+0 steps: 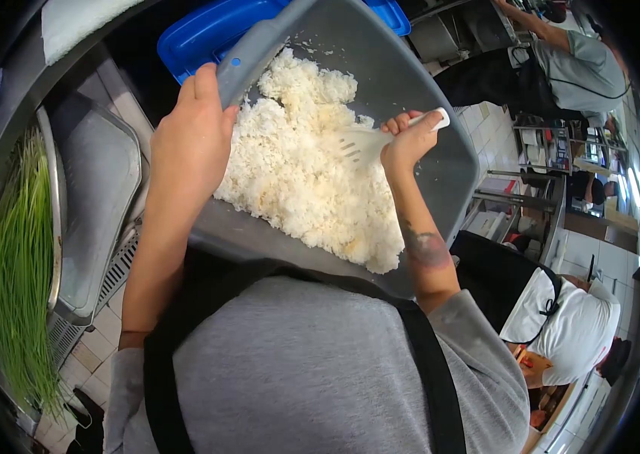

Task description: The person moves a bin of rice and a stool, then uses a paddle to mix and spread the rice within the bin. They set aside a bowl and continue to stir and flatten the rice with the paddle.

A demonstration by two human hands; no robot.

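Chives lie at far left. Just left of centre, my left hand grips the rim of the tub, fingers pressed together, thumb inward. The rice is already in the tub, mid-frame: partly loosened, I judge, with clumps left to break. Right of centre, my right hand curls its fingers round the spatula, blade in the rice.
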